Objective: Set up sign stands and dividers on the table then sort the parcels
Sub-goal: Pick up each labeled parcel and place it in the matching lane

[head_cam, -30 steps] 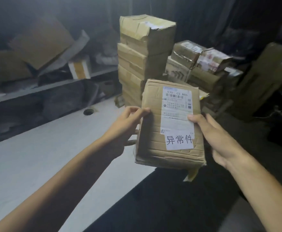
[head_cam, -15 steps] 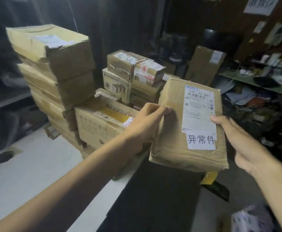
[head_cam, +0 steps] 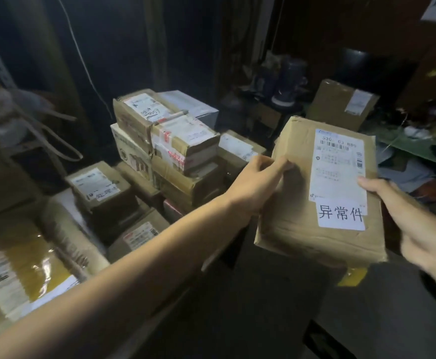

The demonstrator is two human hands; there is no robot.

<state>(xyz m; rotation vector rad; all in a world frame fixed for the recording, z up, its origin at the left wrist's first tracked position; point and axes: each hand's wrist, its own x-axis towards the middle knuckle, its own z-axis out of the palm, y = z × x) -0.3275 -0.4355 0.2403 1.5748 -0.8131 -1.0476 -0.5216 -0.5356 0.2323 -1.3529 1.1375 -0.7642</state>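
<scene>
The parcel (head_cam: 302, 224) hangs in mid-air between both grips, label (head_cam: 338, 167) up. The left grip (head_cam: 257, 185) pinches its left edge; the right grip (head_cam: 424, 229) clasps the right edge, thumb on top. Recommended: read the label first, thumbs off it, then carry level.

Two hands show: one left hand (head_cam: 258, 185), one right hand (head_cam: 418, 229). One parcel (head_cam: 289, 224) between them bears two labels: a shipping label (head_cam: 337, 164) and a sticker (head_cam: 341, 216). At least eight piled parcels (head_cam: 183, 143) lie beyond; one lone box (head_cam: 341, 104) stands behind.

Dim parcel depot: labelled cardboard parcels (head_cam: 165, 141) piled everywhere.
</scene>
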